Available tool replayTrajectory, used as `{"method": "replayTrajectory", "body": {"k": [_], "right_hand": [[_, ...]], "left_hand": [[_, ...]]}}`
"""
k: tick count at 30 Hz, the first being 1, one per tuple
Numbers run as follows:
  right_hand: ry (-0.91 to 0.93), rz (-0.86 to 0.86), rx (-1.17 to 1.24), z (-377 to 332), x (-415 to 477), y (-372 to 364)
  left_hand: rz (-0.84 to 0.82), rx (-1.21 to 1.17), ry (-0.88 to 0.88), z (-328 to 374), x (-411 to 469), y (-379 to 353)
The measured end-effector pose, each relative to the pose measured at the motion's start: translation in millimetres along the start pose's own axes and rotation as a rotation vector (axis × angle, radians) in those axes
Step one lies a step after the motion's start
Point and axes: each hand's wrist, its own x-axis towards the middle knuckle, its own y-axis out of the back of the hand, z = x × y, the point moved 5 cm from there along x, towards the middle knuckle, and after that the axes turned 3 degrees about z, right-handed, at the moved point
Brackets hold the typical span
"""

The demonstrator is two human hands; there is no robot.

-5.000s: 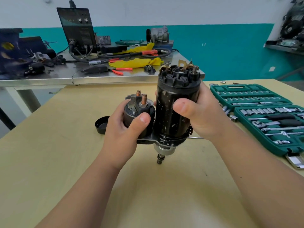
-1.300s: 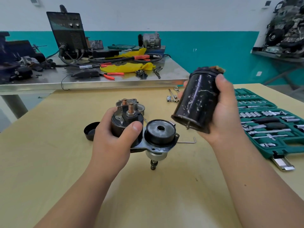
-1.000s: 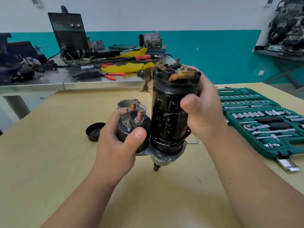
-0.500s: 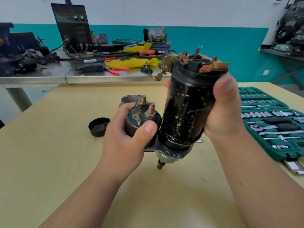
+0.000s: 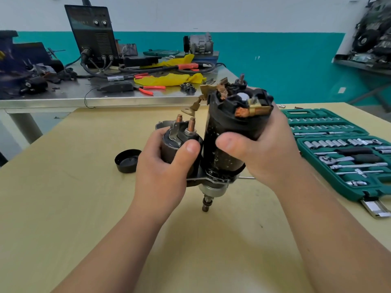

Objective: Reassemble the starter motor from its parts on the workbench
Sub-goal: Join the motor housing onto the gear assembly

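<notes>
A black motor housing [image 5: 218,149] with a brush holder [image 5: 243,100] and copper parts on top stands on the drive-end base [image 5: 211,188], tilted slightly right. My right hand [image 5: 260,149] grips the housing round its upper part. Beside it sits the black solenoid [image 5: 171,142] with two copper studs; my left hand [image 5: 167,163] grips it, thumb in front. The pinion shaft [image 5: 206,205] points down, just above the wooden workbench [image 5: 63,208]. A black end cap [image 5: 127,160] lies to the left.
An open green socket set [image 5: 342,151] lies at the right. A thin metal rod [image 5: 247,178] sticks out behind my right hand. Behind is a steel table [image 5: 63,98] with a welder [image 5: 93,34], yellow cloth, pliers and cables.
The housing was lifted off the base, then set back on it. Since half a second ago it has turned a little more upright and my right thumb has come round to its front.
</notes>
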Motion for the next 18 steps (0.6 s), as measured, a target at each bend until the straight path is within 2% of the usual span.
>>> {"method": "replayTrajectory", "body": {"k": [3, 6, 13, 18], "right_hand": [[-0.014, 0.002, -0.009, -0.2, 4.1, -1.5], [-0.106, -0.031, 0.124, 3.4, 7.3, -4.6], [-0.070, -0.097, 0.088, -2.2, 1.3, -13.4], [-0.032, -0.040, 0.055, -4.8, -1.7, -15.1]], "left_hand": [[-0.027, -0.038, 0.031, -2.6, 1.9, 1.5], [-0.029, -0.038, 0.021, -2.1, 0.1, 1.0], [-0.025, -0.037, -0.005, -2.5, 0.5, 3.2], [-0.001, -0.043, 0.034, -4.5, 0.3, 4.4]]}}
